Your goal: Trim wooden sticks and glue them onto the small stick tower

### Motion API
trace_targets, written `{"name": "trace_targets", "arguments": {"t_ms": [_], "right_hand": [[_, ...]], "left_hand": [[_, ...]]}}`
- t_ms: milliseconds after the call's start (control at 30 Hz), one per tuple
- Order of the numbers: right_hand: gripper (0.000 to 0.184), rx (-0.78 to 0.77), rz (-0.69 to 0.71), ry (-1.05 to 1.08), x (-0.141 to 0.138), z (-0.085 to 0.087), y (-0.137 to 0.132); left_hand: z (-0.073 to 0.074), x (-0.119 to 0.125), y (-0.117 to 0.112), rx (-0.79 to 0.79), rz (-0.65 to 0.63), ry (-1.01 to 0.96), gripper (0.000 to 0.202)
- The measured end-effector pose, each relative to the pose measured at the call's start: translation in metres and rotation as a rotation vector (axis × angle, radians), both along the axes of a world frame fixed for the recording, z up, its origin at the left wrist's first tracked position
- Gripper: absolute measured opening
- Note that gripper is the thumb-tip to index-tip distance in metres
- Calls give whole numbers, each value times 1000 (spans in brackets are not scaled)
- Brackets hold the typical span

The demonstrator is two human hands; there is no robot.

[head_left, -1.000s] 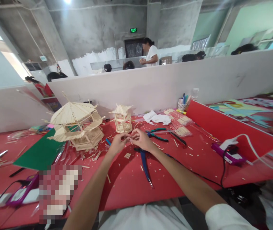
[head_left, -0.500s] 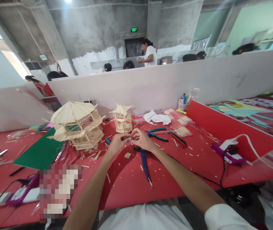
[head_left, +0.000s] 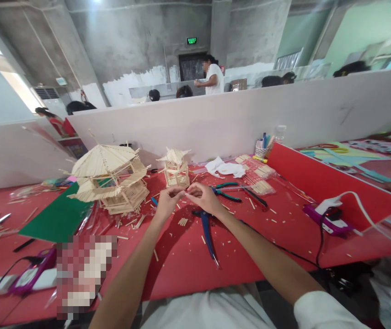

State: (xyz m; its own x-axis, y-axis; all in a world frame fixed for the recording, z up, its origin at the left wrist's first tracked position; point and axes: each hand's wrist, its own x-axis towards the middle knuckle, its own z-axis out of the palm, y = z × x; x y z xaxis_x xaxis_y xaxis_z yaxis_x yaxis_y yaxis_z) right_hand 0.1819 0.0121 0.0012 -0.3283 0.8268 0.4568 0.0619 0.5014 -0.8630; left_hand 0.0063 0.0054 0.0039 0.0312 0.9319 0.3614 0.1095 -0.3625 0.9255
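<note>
My left hand [head_left: 168, 199] and my right hand [head_left: 202, 198] meet fingertip to fingertip above the red table [head_left: 178, 269]. Both are pinched closed; whatever lies between the fingertips is too small or hidden to make out. Just behind them stands a small pavilion model [head_left: 175, 170] built of pale wooden sticks. A larger stick pavilion [head_left: 109, 178] with a layered roof is to the left. Below my hands lie a short bundle of cut sticks [head_left: 183, 222] and blue-handled cutters [head_left: 207, 235]. Green-and-black pliers [head_left: 227, 192] rest to the right of my right hand.
A green board [head_left: 56, 217] lies left. White tissue [head_left: 225, 167], bagged sticks [head_left: 262, 185] and a pen basket [head_left: 261, 150] are at the back right. A red panel [head_left: 329, 187] and purple power strip [head_left: 329, 222] stand right. A white partition [head_left: 222, 123] runs behind; people are beyond it.
My hands have shifted very slightly, with the fingertips still together and a little higher. The models and tools on the table stay where they were.
</note>
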Motion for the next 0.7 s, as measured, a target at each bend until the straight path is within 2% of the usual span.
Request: {"name": "trace_targets", "arguments": {"t_ms": [133,333,567,700], "right_hand": [[19,29,-48,83,1,2,1],[21,-48,40,141,7,3,7],[22,-116,64,135,10,7,5],[23,-125,60,106,10,9,3]], "left_hand": [[-1,3,-2,-78,-2,-181,31],[4,2,-9,-229,-216,-399,33],[0,-5,-7,-393,-275,-412,32],[-3,-7,-5,-429,-281,-379,27]]}}
